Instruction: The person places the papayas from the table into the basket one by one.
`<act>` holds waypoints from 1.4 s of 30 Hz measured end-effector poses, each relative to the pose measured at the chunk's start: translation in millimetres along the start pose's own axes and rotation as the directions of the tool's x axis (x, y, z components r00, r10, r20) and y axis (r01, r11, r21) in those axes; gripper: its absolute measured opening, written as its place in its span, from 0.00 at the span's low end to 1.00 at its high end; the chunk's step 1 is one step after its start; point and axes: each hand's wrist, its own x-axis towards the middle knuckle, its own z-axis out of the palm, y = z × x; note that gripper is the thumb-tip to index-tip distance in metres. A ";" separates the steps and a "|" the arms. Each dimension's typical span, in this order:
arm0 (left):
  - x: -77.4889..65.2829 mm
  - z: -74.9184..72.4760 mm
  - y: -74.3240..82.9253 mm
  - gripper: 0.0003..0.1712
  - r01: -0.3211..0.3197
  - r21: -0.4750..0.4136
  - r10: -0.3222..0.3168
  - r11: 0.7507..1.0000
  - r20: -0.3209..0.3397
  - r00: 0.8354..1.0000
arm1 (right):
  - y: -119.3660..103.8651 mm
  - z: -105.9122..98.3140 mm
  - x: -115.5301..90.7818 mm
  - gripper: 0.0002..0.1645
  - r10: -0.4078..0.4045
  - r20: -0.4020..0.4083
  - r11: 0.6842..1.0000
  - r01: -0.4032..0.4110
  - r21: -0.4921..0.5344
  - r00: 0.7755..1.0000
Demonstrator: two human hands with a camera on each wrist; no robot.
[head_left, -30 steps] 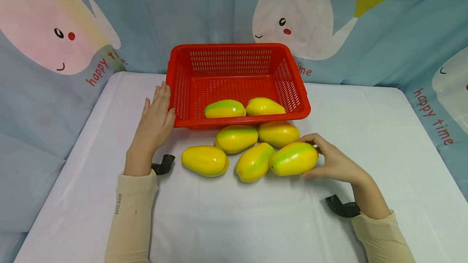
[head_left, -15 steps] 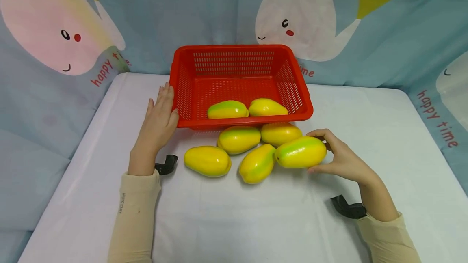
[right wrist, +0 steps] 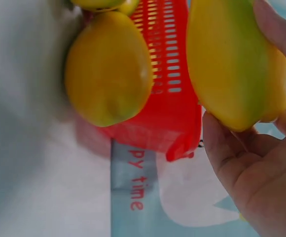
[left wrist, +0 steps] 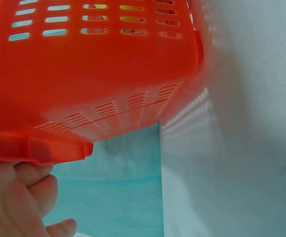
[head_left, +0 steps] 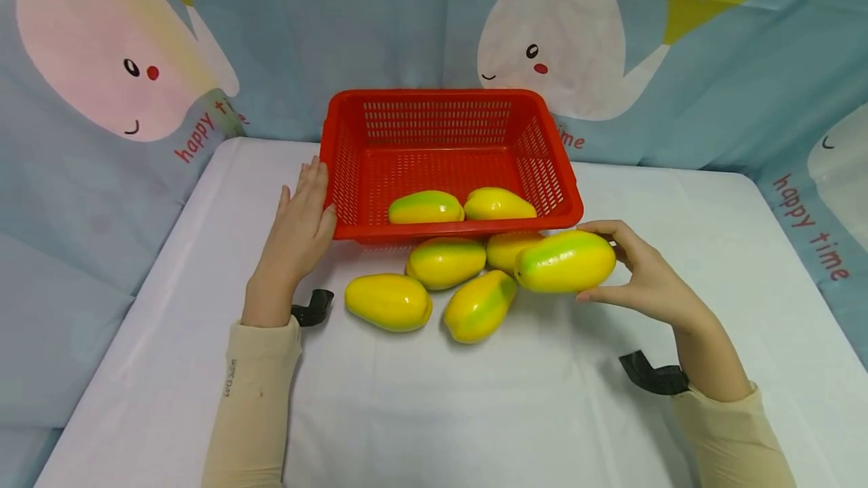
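Note:
My right hand [head_left: 647,277] holds a shiny yellow-green papaya [head_left: 566,262] by its right end, thumb below and fingers above. In the right wrist view the held papaya [right wrist: 236,64] is raised beside the basket rim. My left hand [head_left: 298,221] rests along the left side of the red plastic basket [head_left: 450,230], its fingers straight; in the left wrist view its fingers [left wrist: 42,190] touch the basket's rim. Inside the basket lie two papayas, one greener [head_left: 426,207] and one yellower [head_left: 500,203].
Several papayas lie on the white table [head_left: 434,413] before the basket: one at left [head_left: 388,302], one in the middle [head_left: 445,263], one tilted in front [head_left: 478,307] and one partly hidden behind the held one [head_left: 508,251]. A blue whale-print curtain [head_left: 380,21] stands behind.
My right hand has lifted the papaya off the table and moved it right and up toward the basket's front rim. The left hand stays against the basket. The view has shifted slightly.

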 end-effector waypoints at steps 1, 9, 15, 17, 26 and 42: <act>-0.2 -0.2 0.1 0.34 0.001 -0.003 -0.001 1.000 0.000 1.000 | -1.3 -0.6 1.8 0.46 -0.012 -0.003 1.000 0.012 0.000 1.000; -1.1 0.9 0.2 0.34 -0.007 0.001 0.007 1.000 -0.004 1.000 | -12.6 -4.1 18.9 0.47 -0.058 -0.047 0.998 0.058 -0.014 0.997; -1.6 0.4 1.1 0.35 -0.003 0.006 0.003 1.000 -0.008 1.000 | -23.1 -4.1 33.7 0.46 0.007 -0.087 1.000 -0.009 -0.015 0.996; -2.0 0.3 1.1 0.35 -0.001 0.004 0.001 1.000 -0.008 1.000 | -25.7 -3.5 39.1 0.46 0.041 -0.092 0.999 -0.043 -0.016 0.995; -2.1 1.0 1.3 0.34 -0.005 -0.001 0.005 1.000 -0.021 1.000 | -30.9 0.4 65.5 0.46 0.160 -0.124 0.987 -0.157 0.038 0.979; -2.2 1.0 1.3 0.35 -0.010 -0.001 0.010 1.000 -0.025 1.000 | -14.6 8.8 107.3 0.46 0.227 -0.132 0.973 -0.218 0.075 0.965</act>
